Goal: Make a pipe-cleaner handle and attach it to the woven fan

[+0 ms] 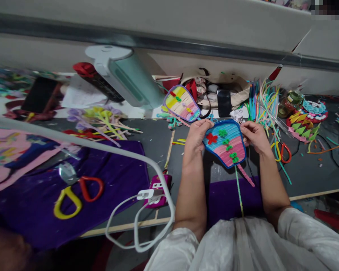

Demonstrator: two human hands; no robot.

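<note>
Right now my dark work table (pixel 186 165) stretches across everything, with a purple cloth (pixel 115 177) spread over its left part and a mint-green lamp (pixel 130 81) leaning over the back edge. On the cloth lie scissors with one yellow and one red handle (pixel 76 194), and a white cable (pixel 115 158) arcs across to a pink power strip (pixel 159 190).

I hold a fan-shaped pipe-cleaner piece (pixel 225 143) just above the table, between my two hands. Its broad blue top points away from me, its pink half narrows to a tip toward me, and a thin twisted stem (pixel 238 188) runs from that tip toward my lap, so the long axis lies near to far. My left hand (pixel 196 133) is closed on the fan's left edge; my right hand (pixel 252 135) pinches its upper right edge. A second, yellow-and-pink fan (pixel 181 102) lies farther back, well apart.
</note>
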